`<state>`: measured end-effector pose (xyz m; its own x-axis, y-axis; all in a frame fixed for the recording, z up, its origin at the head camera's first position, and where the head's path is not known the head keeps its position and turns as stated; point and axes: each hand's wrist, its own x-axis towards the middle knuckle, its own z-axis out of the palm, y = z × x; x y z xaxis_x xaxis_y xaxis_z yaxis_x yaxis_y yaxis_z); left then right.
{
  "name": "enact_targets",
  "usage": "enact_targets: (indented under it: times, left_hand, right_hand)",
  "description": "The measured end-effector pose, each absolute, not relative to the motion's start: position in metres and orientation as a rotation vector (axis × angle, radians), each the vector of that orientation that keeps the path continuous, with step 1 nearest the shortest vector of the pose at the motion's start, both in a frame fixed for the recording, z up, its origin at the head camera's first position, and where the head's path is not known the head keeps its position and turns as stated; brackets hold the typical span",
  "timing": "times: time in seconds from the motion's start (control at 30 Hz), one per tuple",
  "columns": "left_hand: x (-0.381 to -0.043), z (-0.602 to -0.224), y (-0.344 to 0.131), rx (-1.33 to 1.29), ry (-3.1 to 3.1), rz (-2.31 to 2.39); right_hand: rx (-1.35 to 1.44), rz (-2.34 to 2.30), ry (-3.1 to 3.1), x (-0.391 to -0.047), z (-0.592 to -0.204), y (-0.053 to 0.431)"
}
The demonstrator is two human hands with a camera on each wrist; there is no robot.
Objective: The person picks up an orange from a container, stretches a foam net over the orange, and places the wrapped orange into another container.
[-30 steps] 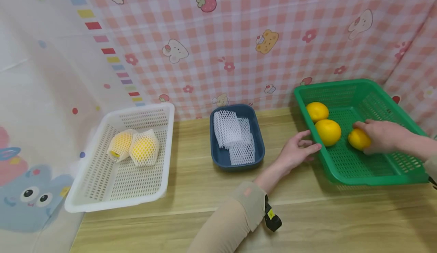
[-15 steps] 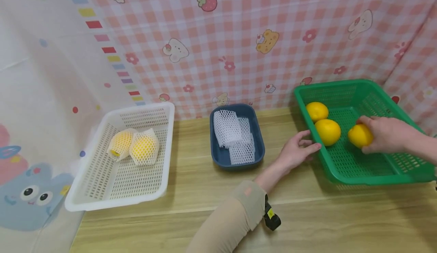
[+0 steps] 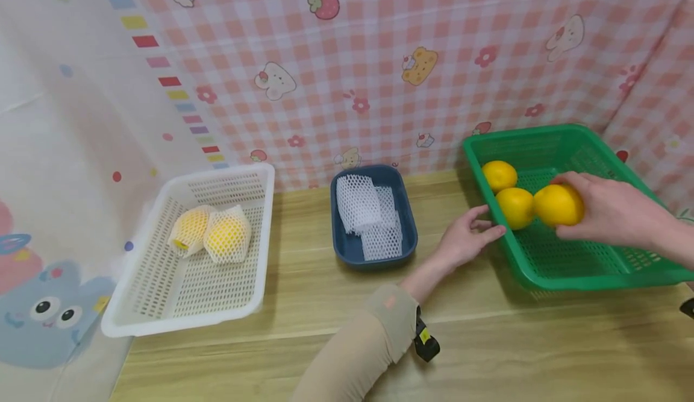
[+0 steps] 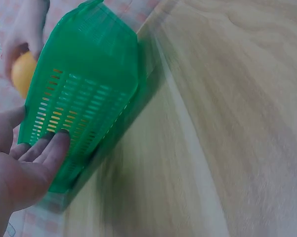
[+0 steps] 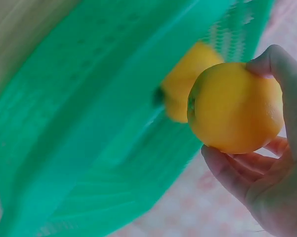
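My right hand (image 3: 612, 209) grips an orange (image 3: 558, 205) between thumb and fingers, raised above the floor of the green basket (image 3: 582, 283). In the right wrist view, the held orange (image 5: 234, 108) shows close up, partly in front of another orange (image 5: 190, 81). Two more oranges, a nearer one (image 3: 515, 208) and a farther one (image 3: 499, 176), lie along the basket's left side. At that same side my left hand (image 3: 465, 236) holds the rim, thumb over it. In the left wrist view, its fingers (image 4: 57, 150) lie against the outer slotted wall.
A dark blue tray (image 3: 348, 256) with white foam net sleeves (image 3: 360, 203) stands mid-table. On the left, a white basket (image 3: 261, 233) contains two netted yellow fruits (image 3: 228, 237). A patterned cloth (image 3: 336, 88) hangs behind the wooden table (image 3: 488, 354).
My right hand has lifted the orange from the basket floor and moved it up and left towards the other two. The left hand has stayed at the rim.
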<state>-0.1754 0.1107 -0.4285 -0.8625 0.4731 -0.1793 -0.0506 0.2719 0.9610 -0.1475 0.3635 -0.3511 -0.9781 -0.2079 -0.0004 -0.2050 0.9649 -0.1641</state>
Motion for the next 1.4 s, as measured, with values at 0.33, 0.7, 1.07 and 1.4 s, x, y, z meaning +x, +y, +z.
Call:
enact_targets:
  times: [0.33, 0.7, 1.07, 1.4]
  left_hand:
    - [-0.183, -0.428, 0.104, 0.499, 2.129, 1.542]
    - [-0.185, -0.425, 0.103, 0.533, 2.207, 1.435]
    - [-0.185, -0.425, 0.101, 0.595, 2.263, 1.386]
    - [-0.186, -0.425, 0.099, 0.611, 2.282, 1.353]
  right_hand:
    - [-0.744, -0.373, 3.301, -0.102, -0.33, 0.302]
    - [-1.325, -0.17, 3.205, -0.064, -0.359, 0.249]
    - [-1.427, -0.107, 3.027, -0.065, -0.403, 0.219]
    - [-1.326, -0.085, 2.977, -0.071, -0.414, 0.205]
